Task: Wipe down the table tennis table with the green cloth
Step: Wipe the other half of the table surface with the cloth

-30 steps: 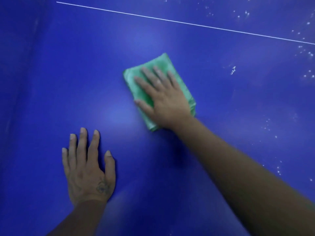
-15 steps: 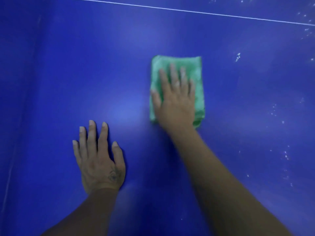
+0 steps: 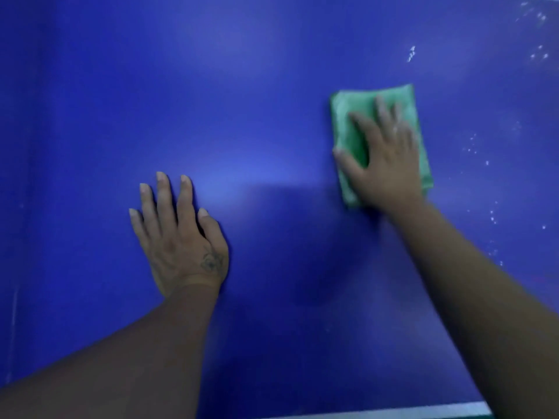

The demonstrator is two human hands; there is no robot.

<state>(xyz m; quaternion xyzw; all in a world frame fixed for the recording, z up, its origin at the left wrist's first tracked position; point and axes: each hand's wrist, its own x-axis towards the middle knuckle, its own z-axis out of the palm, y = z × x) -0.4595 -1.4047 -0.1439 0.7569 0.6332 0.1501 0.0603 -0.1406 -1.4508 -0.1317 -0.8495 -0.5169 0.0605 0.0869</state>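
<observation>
The green cloth (image 3: 346,128), pressed flat under the straight fingers of the right hand (image 3: 387,164), has been swept rightward across the table (image 3: 272,86) towards unwiped white specks (image 3: 481,152), while the left hand (image 3: 178,240) is kept flat, holding nothing.

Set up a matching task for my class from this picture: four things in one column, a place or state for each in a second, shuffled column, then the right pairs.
Column one
1. left hand
2. right hand
3. cloth
4. specks

Column two
A. pressed flat on the cloth
B. white, scattered on the right part of the table
C. flat on the bare blue table
D. green, folded, under a hand

Pairs: 1-C, 2-A, 3-D, 4-B
</observation>
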